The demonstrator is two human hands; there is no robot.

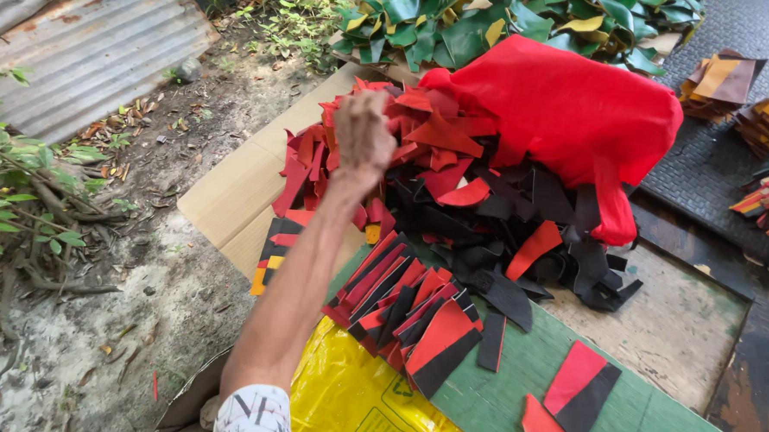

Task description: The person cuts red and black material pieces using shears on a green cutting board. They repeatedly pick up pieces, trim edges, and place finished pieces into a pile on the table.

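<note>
Your left hand (362,137) is reached out with its fingers curled in toward the palm; you see only its back, so you cannot tell whether it grips a scrap. It sits over the near-left part of the scrap heap (455,184), a loose pile of red and black offcuts, flat, flexible, leather-like strips and wedges with clean cut edges. Your right hand is out of view.

The heap lies on a sheet of cardboard (230,192), reaching toward its far corner. Nearer you, a neater stack of red-and-black pieces (406,316) leans along the left edge of a green board (525,369), with a single two-tone piece (580,389) flat on it. A crumpled red sack (562,111) slumps over the heap's far-right side. Glossy green offcuts (497,18) lie beyond. A shiny yellow plastic bag (351,396) sits by your elbow. Corrugated metal sheets (89,48) lie far left on the dirt.
</note>
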